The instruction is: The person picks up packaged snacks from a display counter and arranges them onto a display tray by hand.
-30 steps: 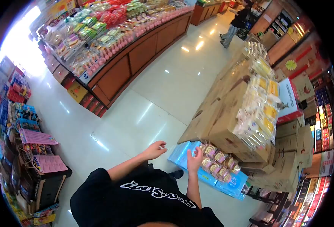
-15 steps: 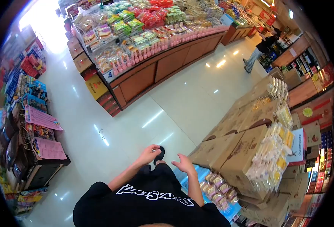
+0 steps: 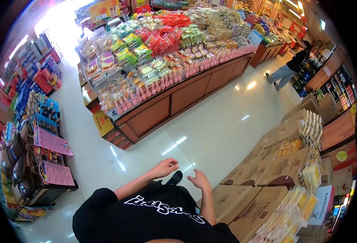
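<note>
My left hand (image 3: 164, 168) hangs in the air in front of my black T-shirt (image 3: 154, 210), its fingers loosely bent and apart, holding nothing. To its right, my right hand (image 3: 200, 179) is also bare, with thumb and fingers apart. Beneath them are a dark shoe (image 3: 174, 177) and the shiny tiled floor (image 3: 146, 156). Nearest to my right hand is a row of brown cardboard boxes (image 3: 243, 202), which it does not touch. Packs of wrapped snacks (image 3: 285, 216) lie along the boxes' far right side.
A wooden display counter (image 3: 178, 101) piled with bagged snacks (image 3: 162, 38) stands ahead, pink scoop-like items (image 3: 148, 91) along its edge. A rack with pink sheets (image 3: 57, 173) is at left. Someone in dark clothes (image 3: 291, 67) walks at the far right.
The view has tilted up and moved forward along the aisle, bringing the boxes closer beside me. Both hands stay empty. The person at far right has shifted slightly in step.
</note>
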`<state>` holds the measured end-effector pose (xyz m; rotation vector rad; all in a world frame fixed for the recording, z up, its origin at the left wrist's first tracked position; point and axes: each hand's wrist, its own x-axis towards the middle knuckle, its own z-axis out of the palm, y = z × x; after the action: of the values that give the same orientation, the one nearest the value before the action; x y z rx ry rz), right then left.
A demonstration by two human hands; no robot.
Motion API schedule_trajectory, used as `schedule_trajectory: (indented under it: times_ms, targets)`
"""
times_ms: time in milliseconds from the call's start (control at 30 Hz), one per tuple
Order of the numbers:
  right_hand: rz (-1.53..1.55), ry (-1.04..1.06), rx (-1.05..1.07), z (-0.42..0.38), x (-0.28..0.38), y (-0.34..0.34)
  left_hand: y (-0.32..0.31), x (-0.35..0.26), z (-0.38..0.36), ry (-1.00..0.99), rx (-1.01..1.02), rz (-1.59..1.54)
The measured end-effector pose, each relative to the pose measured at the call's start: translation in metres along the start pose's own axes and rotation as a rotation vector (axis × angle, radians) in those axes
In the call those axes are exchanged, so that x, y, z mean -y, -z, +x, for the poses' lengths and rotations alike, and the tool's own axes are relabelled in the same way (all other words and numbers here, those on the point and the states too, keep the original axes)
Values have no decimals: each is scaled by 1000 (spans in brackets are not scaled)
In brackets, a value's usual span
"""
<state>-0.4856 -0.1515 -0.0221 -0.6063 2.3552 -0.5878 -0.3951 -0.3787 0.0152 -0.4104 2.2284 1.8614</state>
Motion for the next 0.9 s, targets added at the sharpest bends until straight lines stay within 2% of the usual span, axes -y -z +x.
schedule_trajectory:
  times_ms: [67,167,300,367,433,467,500,567,667,767,800,900]
  targets:
    - [1,3,-109,27,-3,30,6,-14,31,-23,2,48]
    - [-79,-68,-51,52,14,88,14,-39,64,31,-32,56]
    - [53,111,-155,93,-3,107,14,-15,118,74,-49,-27]
    - [75,114,-101,113,-16,108,11,2,146,90,-24,-27]
    - [82,88,-17,133,-20,120,0,15,171,27,18,-6]
    - [74,59,44,139,-20,129,-3,20,189,-20,100,85]
    - [66,30,103,148,-20,138,-3,-11,193,1,160,19]
    - [113,-5,103,167,-24,153,-2,-33,223,-12,246,51]
    - [142,-60,74,206,-37,183,2,-47,289,-26,263,58]
    - [111,-120,10,257,-41,221,26,-110,348,-1,292,182]
    - [90,-144,-9,271,-41,235,25,-99,377,-106,303,191]
    - [124,-75,-54,319,-30,275,43,-120,438,-189,305,171]
